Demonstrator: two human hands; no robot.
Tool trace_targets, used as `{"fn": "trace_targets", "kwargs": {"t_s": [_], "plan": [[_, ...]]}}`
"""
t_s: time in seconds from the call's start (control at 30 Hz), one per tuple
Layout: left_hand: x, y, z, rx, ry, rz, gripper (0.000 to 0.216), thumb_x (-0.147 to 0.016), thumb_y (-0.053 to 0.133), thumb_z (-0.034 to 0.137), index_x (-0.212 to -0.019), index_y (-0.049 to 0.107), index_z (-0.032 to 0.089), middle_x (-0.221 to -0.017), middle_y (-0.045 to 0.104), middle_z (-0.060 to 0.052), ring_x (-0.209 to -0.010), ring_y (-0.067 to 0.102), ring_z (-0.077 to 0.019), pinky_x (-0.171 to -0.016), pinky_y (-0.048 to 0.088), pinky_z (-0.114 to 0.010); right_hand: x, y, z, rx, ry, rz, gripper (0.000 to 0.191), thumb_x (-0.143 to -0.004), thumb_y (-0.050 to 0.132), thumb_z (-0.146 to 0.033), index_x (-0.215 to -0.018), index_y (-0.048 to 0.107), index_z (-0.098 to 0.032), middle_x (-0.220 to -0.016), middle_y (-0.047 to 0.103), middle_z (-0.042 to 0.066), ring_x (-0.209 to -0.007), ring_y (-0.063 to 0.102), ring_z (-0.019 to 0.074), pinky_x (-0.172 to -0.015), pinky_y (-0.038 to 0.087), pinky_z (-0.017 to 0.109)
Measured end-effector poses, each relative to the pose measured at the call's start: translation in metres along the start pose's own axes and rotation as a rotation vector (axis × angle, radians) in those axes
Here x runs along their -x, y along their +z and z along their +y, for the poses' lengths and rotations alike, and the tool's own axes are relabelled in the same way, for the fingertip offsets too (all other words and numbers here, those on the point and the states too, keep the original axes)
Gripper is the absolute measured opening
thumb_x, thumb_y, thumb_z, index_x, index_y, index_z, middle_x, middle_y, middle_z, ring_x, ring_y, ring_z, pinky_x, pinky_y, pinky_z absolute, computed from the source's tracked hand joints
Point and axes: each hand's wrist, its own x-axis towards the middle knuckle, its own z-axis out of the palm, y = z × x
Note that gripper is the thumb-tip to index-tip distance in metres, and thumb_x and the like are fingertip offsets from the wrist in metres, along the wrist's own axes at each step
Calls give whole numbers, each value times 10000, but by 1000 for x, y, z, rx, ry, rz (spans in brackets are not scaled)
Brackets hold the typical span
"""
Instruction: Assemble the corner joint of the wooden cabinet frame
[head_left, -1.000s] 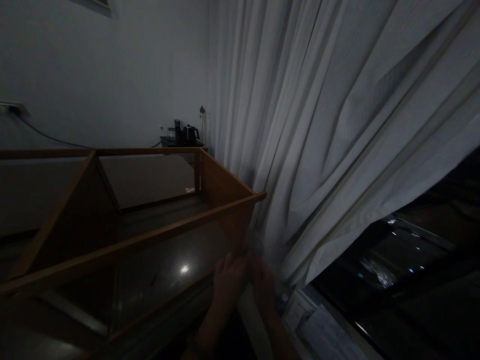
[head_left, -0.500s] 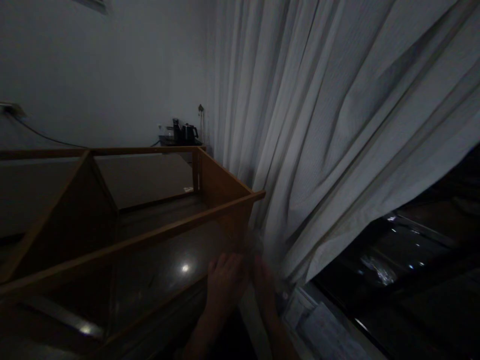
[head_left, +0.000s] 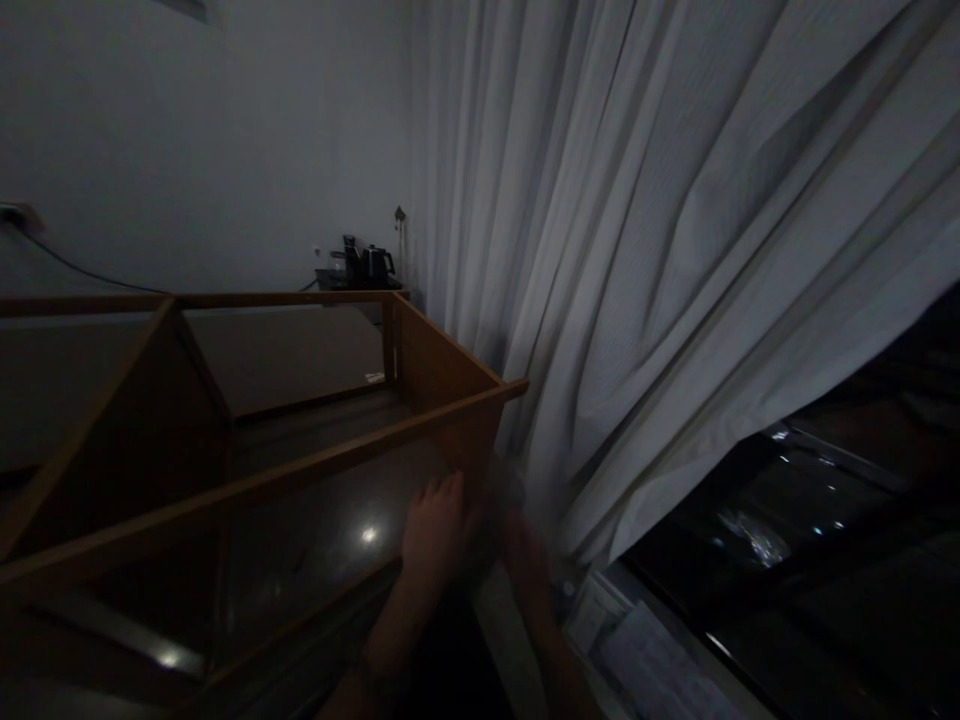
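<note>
The light is dim and both hands are partly blurred. My left hand (head_left: 435,525) is by the lower end of the wooden frame (head_left: 450,370), its fingers curled; what they hold, if anything, cannot be made out. Close to its right is my right hand (head_left: 525,550), its fingers smeared and dark. A faint, hazy, see-through patch (head_left: 506,485) shows just above the two hands, too blurred to name. The frame is brown, with open compartments and a divider board (head_left: 142,430). Its near rail ends in a corner above my hands.
A long pale curtain (head_left: 600,250) hangs right beside the frame and my right hand. Black kettle-like items (head_left: 373,263) stand on a small dark surface at the back. A dark glossy surface (head_left: 795,500) and pale papers or packets (head_left: 652,650) lie to the right.
My left hand has moved left and slightly up, away from my right hand, opening a gap between them. My right hand has stayed in about the same place.
</note>
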Motion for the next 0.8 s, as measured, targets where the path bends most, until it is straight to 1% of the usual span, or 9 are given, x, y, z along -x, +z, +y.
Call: {"fn": "trace_targets", "kwargs": {"t_s": [0.2, 0.33, 0.43, 0.53, 0.6, 0.67, 0.73, 0.77, 0.8], "plan": [[3, 8, 0, -39, 3, 8, 399, -924, 306, 475, -1048, 559, 192, -990, 655, -75, -877, 577, -245, -717, 403, -359, 0, 2, 5, -39, 34, -45, 538, -860, 356, -632, -707, 608, -182, -593, 567, 14, -554, 515, 154, -523, 410, 247], [3, 8, -2, -46, 5, 32, 361, -919, 348, 449, -1046, 560, 186, -987, 649, -80, -900, 569, -242, -749, 404, -360, -1, 4, 11, -79, 68, -53, 553, -821, 373, -682, -737, 593, -182, -602, 566, 13, -532, 505, 143, -484, 394, 236], [7, 3, -2, -38, 25, 108, 317, -896, 420, 417, -1032, 566, 170, -1008, 637, -96, -946, 551, -251, -807, 399, -377, -1, 4, 11, -52, 82, -52, 559, -810, 369, -701, -704, 578, -194, -592, 559, 12, -536, 501, 144, -490, 392, 235], [20, 1, 2, 33, 5, 199, 263, -878, 464, 376, -988, 587, 172, -966, 639, -97, -921, 555, -252, -810, 406, -388, 0, 2, 7, -19, 68, -42, 556, -825, 358, -688, -654, 562, -200, -584, 558, 13, -543, 497, 147, -506, 403, 239], [35, 8, 7, 186, 10, 175, 220, -883, 452, 349, -903, 609, 196, -858, 647, -69, -866, 574, -236, -792, 420, -376, 0, 0, 4, -7, 43, -41, 544, -839, 363, -665, -645, 564, -198, -585, 564, 13, -552, 500, 148, -520, 412, 242], [51, 23, 14, 486, 5, 60, 244, -873, 461, 388, -831, 618, 206, -800, 654, -52, -802, 596, -209, -772, 443, -341, -1, -2, 2, 4, 25, -52, 529, -854, 366, -639, -648, 570, -197, -583, 567, 12, -559, 506, 149, -532, 417, 242], [63, 46, 23, 898, -132, -83, 302, -875, 441, 443, -879, 630, 207, -845, 684, -51, -784, 624, -183, -743, 474, -293, -3, -5, 2, 10, 22, -72, 522, -856, 373, -628, -652, 578, -194, -574, 566, 9, -554, 511, 149, -532, 420, 239], [67, 58, 28, 1096, -236, -101, 355, -879, 417, 473, -915, 637, 198, -921, 692, -68, -859, 631, -192, -790, 480, -297, -4, -6, 3, 12, 24, -83, 523, -852, 380, -630, -651, 582, -191, -569, 566, 8, -549, 515, 148, -529, 420, 236], [68, 70, 31, 1259, -352, -61, 403, -861, 426, 515, -938, 644, 185, -993, 690, -85, -943, 624, -205, -850, 473, -309, -5, -7, 3, 17, 24, -98, 529, -847, 384, -635, -650, 585, -187, -569, 570, 8, -550, 522, 147, -531, 422, 232]]}}
